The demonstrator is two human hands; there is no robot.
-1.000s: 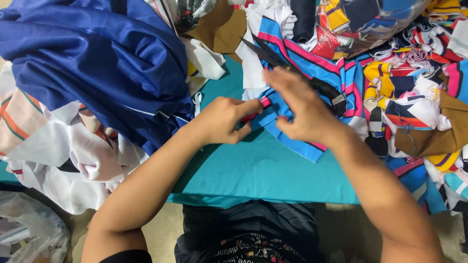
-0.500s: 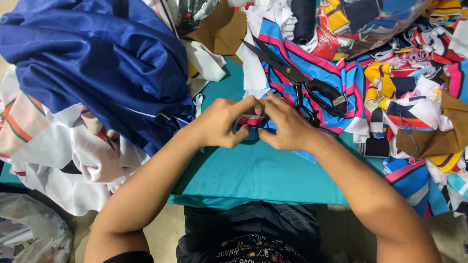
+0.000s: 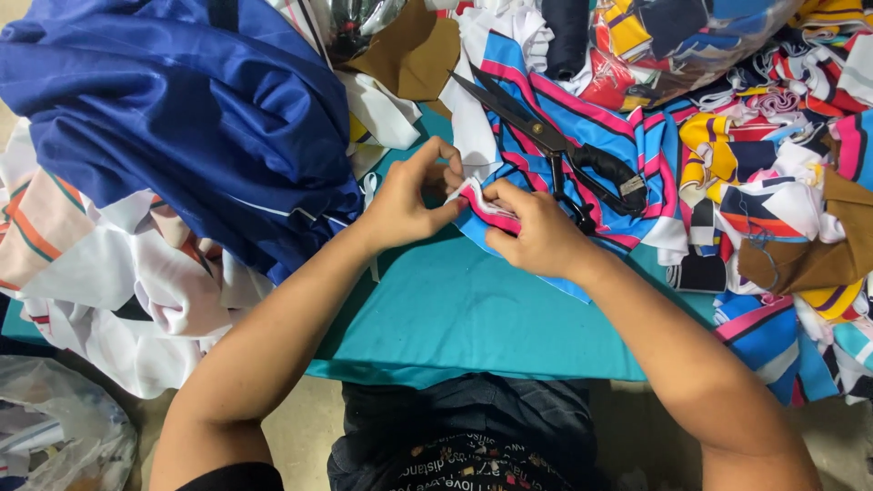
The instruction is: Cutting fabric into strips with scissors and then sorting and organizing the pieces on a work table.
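My left hand (image 3: 409,195) and my right hand (image 3: 536,232) meet over a teal cloth-covered table (image 3: 473,309). Both pinch the folded edge of a small blue fabric piece with pink, black and white stripes (image 3: 486,207). The piece belongs to a larger blue striped cloth (image 3: 637,150) spread behind my hands. Big black scissors (image 3: 559,145) lie on that cloth just beyond my right hand, blades pointing to the upper left.
A bulky dark blue fabric heap (image 3: 182,118) fills the upper left, over white and orange printed cloth (image 3: 100,273). Several colourful scraps (image 3: 782,182) crowd the right side, with brown pieces (image 3: 809,259). A clear plastic bag (image 3: 55,436) sits at the lower left.
My hands have drawn together and shifted a little to the left; the striped edge is now folded and pinched between both. The scissors, earlier partly covered by my right hand, lie uncovered.
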